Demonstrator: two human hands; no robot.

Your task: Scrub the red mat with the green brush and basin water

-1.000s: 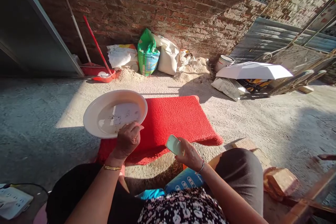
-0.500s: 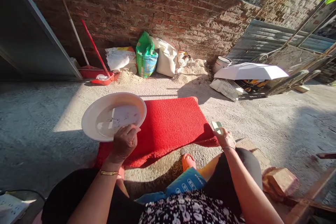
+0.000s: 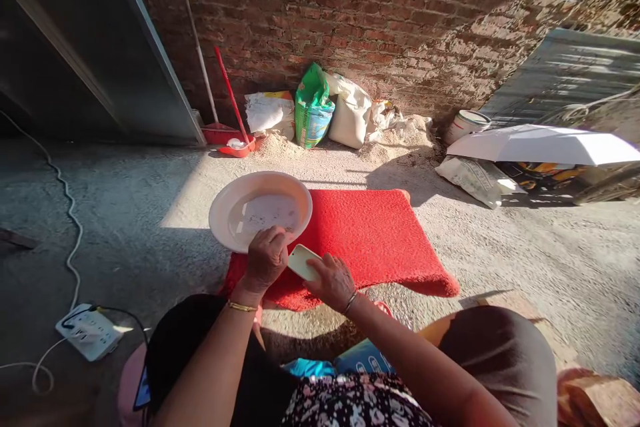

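My left hand point(image 3: 269, 257) is closed in a pinch at the near rim of a round white basin point(image 3: 219, 221). Whatever its fingers hold, if anything, is too small to make out. Shallow water and small dark specks show inside the basin. My right hand point(image 3: 333, 280) grips a small pale-green flat piece with rounded corners point(image 3: 303, 263), close beside my left hand. Its exact kind does not show. Below both hands a red fleecy cloth point(image 3: 370, 233) covers a low surface, and the basin rests over its left end.
Along the brick wall point(image 3: 390, 33) stand a green bag point(image 3: 313, 113), a white sack point(image 3: 350, 113) and a red dustpan point(image 3: 240, 149). A white umbrella point(image 3: 545, 142) lies at the right. A power strip point(image 3: 93, 333) with cords is on the floor at the left.
My right hand has swung left from the cloth's right end to beside my left hand, carrying the pale-green piece. The view has turned left; my left hand stays pinched at the basin.
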